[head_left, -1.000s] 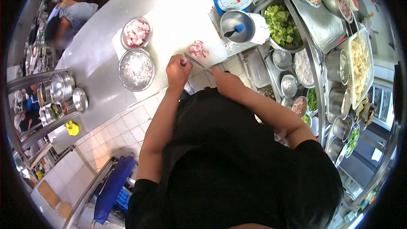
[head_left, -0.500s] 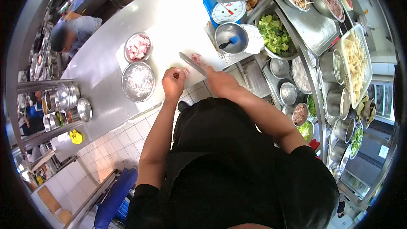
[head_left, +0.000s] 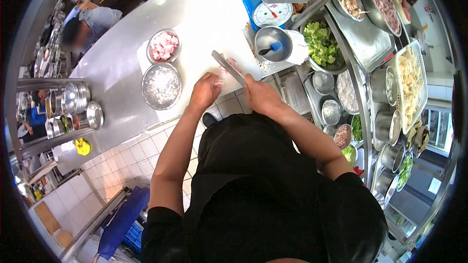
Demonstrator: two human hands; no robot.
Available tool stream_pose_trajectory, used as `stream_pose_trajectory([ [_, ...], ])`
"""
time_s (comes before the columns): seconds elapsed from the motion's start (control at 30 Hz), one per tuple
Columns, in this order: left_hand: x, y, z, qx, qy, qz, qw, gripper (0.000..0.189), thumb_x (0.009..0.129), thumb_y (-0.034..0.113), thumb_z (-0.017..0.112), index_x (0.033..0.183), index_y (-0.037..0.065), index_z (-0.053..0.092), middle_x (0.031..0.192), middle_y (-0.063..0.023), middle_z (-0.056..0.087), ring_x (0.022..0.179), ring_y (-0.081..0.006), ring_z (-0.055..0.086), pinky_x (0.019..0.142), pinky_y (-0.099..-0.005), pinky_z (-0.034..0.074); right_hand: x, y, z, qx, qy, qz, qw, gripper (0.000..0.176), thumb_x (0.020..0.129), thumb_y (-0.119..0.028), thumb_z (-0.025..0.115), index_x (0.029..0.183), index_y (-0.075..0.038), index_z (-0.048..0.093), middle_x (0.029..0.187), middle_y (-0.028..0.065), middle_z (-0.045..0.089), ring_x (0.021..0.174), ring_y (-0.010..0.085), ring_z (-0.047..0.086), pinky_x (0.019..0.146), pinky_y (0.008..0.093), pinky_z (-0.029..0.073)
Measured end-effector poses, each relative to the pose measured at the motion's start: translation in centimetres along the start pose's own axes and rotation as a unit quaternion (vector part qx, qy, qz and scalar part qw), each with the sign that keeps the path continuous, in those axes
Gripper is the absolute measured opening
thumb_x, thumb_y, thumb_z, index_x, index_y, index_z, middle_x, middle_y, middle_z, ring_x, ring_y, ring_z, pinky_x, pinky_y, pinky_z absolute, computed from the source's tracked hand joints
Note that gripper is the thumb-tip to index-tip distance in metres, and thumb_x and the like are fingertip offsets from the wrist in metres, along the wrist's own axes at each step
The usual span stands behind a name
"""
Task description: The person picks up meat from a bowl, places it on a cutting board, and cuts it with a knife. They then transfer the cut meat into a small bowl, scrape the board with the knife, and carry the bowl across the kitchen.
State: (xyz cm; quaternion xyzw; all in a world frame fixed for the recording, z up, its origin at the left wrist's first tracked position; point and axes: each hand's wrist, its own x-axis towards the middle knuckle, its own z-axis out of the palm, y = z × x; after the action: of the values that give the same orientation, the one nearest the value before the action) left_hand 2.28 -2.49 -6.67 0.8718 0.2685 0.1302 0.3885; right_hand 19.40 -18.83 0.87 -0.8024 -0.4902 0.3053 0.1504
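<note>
My right hand [head_left: 262, 96] grips the handle of a broad-bladed kitchen knife [head_left: 227, 67], its blade slanting up and left over the white cutting board [head_left: 202, 63]. Beside and partly behind the blade lie pieces of pale pink raw meat [head_left: 233, 62]. My left hand [head_left: 205, 90] is closed at the near edge of the board, its fingertips on a small piece of meat [head_left: 219, 83] that they partly hide. To the left stand a metal bowl of meat chunks [head_left: 164, 46] and a larger bowl with white-coated contents [head_left: 162, 87].
A blue dial scale [head_left: 271, 14] stands beyond the board, near a metal pot [head_left: 273, 44] holding a blue-headed brush. Broccoli [head_left: 321, 44] fills a bowl at the right, beside shelves of food containers. Across the counter [head_left: 109, 80] is another person [head_left: 100, 22].
The view has shifted slightly, moving the counter up and right in the picture. My left fingers have curled lower over the meat piece. The knife stays in my right hand.
</note>
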Motion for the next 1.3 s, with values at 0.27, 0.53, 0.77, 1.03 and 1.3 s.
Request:
stream_pose_trajectory([
  [0.27, -2.1, 1.7, 1.7, -0.085, 0.138, -0.184, 0.97, 0.036, 0.079, 0.011, 0.078, 0.11, -0.001, 0.066, 0.096, -0.0153, 0.071, 0.088, -0.0304, 0.072, 0.079, -0.0374, 0.058, -1.7, -0.2, 0.4, -0.023, -0.06, 0.017, 0.998, 0.019, 0.102, -0.016, 0.044, 0.115, -0.002, 0.047, 0.091, 0.0283, 0.07, 0.089, 0.0509, 0.067, 0.082, 0.0616, 0.05],
  [0.53, -1.7, 0.0, 1.6, 0.035, 0.115, 0.062, 0.991, 0.021, 0.083, 0.008, 0.074, 0.102, 0.001, 0.067, 0.099, -0.0177, 0.069, 0.089, -0.038, 0.068, 0.079, -0.0454, 0.057, -3.5, 1.0, 1.5, -0.043, -0.08, -0.008, 0.996, 0.018, 0.103, -0.015, 0.043, 0.115, -0.002, 0.046, 0.086, 0.0276, 0.069, 0.081, 0.0492, 0.068, 0.075, 0.0616, 0.052],
  [0.77, -1.6, -0.4, 1.8, -0.012, 0.09, 0.011, 0.996, 0.019, 0.083, 0.007, 0.075, 0.1, 0.003, 0.068, 0.095, -0.0154, 0.07, 0.088, -0.035, 0.069, 0.078, -0.0426, 0.057, -2.4, 1.0, 2.9, -0.032, -0.091, 0.007, 0.995, 0.017, 0.1, -0.011, 0.046, 0.113, -0.001, 0.045, 0.085, 0.0285, 0.069, 0.081, 0.0497, 0.069, 0.074, 0.0613, 0.052],
  [1.03, -1.7, -0.4, 2.0, -0.013, 0.111, 0.031, 0.993, 0.016, 0.081, 0.004, 0.075, 0.096, 0.002, 0.07, 0.095, -0.015, 0.071, 0.082, -0.0333, 0.07, 0.073, -0.0412, 0.058, 0.4, -0.1, 5.3, 0.007, -0.097, 0.036, 0.995, 0.016, 0.099, -0.008, 0.045, 0.113, 0.0, 0.043, 0.093, 0.0332, 0.069, 0.09, 0.052, 0.068, 0.082, 0.0617, 0.052],
  [1.3, -1.7, -0.1, 3.2, -0.036, 0.148, 0.009, 0.988, 0.02, 0.078, 0.001, 0.071, 0.098, 0.002, 0.07, 0.09, -0.0152, 0.069, 0.08, -0.0334, 0.07, 0.071, -0.0403, 0.058, 1.4, -0.6, 3.5, -0.042, -0.088, 0.032, 0.995, 0.018, 0.099, -0.011, 0.045, 0.115, -0.002, 0.046, 0.095, 0.0286, 0.071, 0.091, 0.0475, 0.07, 0.081, 0.0592, 0.053],
])
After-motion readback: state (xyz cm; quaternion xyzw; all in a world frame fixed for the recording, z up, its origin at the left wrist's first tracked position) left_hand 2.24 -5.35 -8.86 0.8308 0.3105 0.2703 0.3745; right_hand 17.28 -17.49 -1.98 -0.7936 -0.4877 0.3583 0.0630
